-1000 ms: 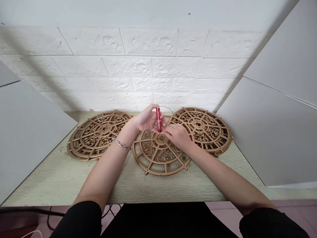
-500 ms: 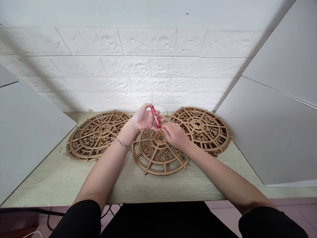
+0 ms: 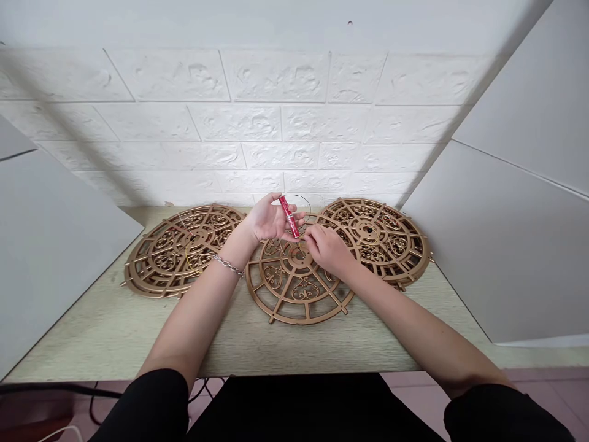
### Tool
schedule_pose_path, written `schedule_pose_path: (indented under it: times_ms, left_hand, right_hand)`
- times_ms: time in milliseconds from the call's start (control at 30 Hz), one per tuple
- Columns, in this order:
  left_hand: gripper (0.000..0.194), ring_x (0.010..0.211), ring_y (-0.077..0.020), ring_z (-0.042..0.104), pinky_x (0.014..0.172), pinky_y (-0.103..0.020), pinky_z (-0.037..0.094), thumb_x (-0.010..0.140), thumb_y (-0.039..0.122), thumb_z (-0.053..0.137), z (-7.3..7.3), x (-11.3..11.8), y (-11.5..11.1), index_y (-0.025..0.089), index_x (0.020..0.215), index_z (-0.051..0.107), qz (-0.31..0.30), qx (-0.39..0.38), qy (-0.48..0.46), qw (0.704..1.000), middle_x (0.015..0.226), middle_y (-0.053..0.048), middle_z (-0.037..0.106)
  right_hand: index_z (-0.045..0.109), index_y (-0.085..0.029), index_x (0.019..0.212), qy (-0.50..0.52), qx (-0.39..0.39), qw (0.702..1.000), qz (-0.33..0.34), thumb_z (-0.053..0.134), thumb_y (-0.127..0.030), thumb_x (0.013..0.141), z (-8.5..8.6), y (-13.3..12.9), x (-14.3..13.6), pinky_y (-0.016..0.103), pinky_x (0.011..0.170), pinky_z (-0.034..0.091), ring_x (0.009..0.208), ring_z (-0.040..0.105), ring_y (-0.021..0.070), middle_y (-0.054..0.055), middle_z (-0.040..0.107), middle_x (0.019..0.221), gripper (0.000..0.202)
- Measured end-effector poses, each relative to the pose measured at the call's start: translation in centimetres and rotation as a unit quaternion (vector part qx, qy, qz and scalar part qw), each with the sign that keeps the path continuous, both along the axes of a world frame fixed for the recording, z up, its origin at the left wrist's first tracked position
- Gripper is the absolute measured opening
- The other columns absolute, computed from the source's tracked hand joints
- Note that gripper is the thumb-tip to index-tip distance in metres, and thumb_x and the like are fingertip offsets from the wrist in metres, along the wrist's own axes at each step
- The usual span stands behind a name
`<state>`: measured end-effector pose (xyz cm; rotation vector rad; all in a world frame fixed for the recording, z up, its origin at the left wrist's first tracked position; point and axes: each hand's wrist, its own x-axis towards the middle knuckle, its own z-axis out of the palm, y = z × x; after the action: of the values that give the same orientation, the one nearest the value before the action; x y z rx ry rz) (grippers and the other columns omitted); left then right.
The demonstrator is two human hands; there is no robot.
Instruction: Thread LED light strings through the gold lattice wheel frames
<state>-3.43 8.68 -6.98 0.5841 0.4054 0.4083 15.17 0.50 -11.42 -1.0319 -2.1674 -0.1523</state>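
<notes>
Tilted red tube, wire-looped

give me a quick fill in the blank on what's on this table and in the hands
1. The left hand holds a small ____ tube.
2. ____ round gold fretwork discs lie on the table.
3. A chain bracelet sits on the ____ wrist.
4. The right hand is above the ____ disc.

Missing words: red; three; left; middle

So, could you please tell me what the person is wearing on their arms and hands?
Both arms are bare from the hands up to black sleeves pushed up near the elbows. The left wrist carries a thin silver chain bracelet. The left hand and right hand are ungloved; no rings are discernible.
</notes>
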Motion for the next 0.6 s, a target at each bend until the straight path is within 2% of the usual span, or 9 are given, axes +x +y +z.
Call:
schedule_pose_path:
  times_ms: [267,600]
  left_hand:
    - [0.033,0.088,-0.0261,0.059,0.081,-0.056,0.043,0.079,0.046,0.038,-0.15,0.05,0.08,0.015,0.077,0.05,-0.025,0.01,0.008,1.0,0.094,-0.011,0.064]
    - [0.035,0.09,-0.028,0.059,0.081,-0.059,0.041,0.081,0.046,0.036,0.08,0.03,-0.04,0.015,0.077,0.051,-0.008,0.004,0.012,1.0,0.094,-0.012,0.063]
  right_hand:
    - [0.047,-0.017,0.077,-0.006,-0.013,1.0,-0.003,0.035,-0.019,0.089,0.15,-0.11,-0.01,0.027,0.064,0.036,0.066,0.05,0.0169,0.005,0.056,0.073,0.018]
    - [0.047,-0.017,0.076,-0.015,-0.036,0.999,-0.025,0.036,-0.019,0.088,0.27,-0.22,-0.07,0.027,0.063,0.035,0.065,0.05,0.0163,0.004,0.055,0.072,0.017]
